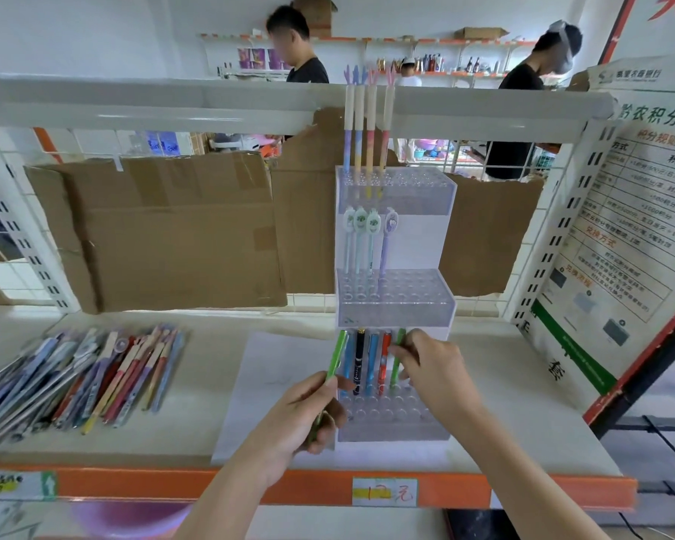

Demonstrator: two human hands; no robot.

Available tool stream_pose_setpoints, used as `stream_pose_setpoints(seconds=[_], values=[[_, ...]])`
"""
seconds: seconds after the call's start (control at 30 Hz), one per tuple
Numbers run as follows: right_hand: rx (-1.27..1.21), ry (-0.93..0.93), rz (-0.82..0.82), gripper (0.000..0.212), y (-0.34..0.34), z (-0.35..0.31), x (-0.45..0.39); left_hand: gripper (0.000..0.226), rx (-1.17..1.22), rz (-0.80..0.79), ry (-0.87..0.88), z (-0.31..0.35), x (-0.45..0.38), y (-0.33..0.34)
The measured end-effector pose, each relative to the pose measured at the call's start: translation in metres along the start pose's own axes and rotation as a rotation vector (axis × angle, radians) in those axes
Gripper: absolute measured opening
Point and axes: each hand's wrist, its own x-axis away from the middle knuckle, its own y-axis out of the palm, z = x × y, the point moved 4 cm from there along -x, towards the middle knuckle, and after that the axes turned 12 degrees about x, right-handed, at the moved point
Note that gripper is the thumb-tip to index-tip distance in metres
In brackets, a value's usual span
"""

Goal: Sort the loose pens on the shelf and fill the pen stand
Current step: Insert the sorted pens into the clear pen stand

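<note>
A clear three-tier pen stand stands on the white shelf. Its top tier holds several pastel pens, its middle tier several pens with cartoon toppers, its bottom tier a row of blue, black and red pens. My right hand pinches a green pen standing at the right end of that bottom row. My left hand grips another green pen, held upright just left of the stand. A pile of loose pens lies at the left of the shelf.
Flattened cardboard hangs on the wire back panel behind the shelf. A printed poster leans at the right. The shelf's orange front edge carries price labels. Two people stand beyond the shelf in the background.
</note>
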Motion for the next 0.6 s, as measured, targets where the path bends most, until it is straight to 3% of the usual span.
stream_pose_setpoints(seconds=[0.33,0.4,0.53,0.6], values=[[0.358,-0.003,-0.065,0.034,0.004,0.001,0.009,0.025,-0.006,-0.076,0.046,0.0,0.0,0.008],[0.238,-0.013,-0.056,0.03,0.0,-0.002,0.017,0.023,-0.003,-0.081,0.049,-0.001,-0.001,0.011],[-0.366,0.013,-0.194,0.02,-0.003,-0.02,0.035,0.029,-0.047,-0.131,0.037,-0.003,-0.006,0.023],[-0.517,0.048,-0.209,0.018,-0.003,-0.022,0.039,0.029,-0.093,-0.144,0.035,-0.004,-0.007,0.029]])
